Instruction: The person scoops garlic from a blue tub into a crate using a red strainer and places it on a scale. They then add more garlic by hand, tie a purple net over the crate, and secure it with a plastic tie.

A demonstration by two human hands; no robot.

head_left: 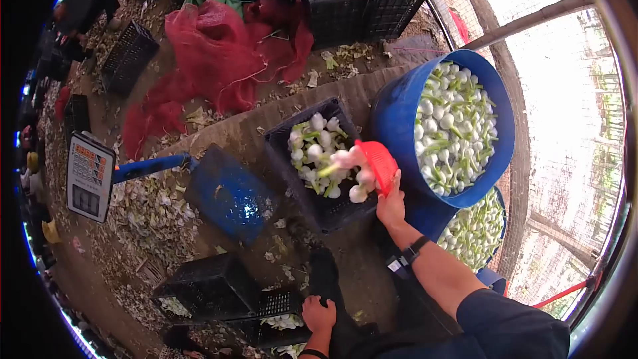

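red basket (381, 161) being clamped by right hand (391, 203) above black crate (325, 218), pale bulbs (359, 193) being spilled inside, left hand (319, 316) being seen near leg (325, 272), its grip not being discernible, more bulbs (446, 121) being held in blue barrel (397, 112)

Red basket (381, 166) in right grip (391, 207), white bulbs (358, 193) over black crate (332, 216)

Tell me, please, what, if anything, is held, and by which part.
The right hand holds a red basket by its near edge; left hand unclear.
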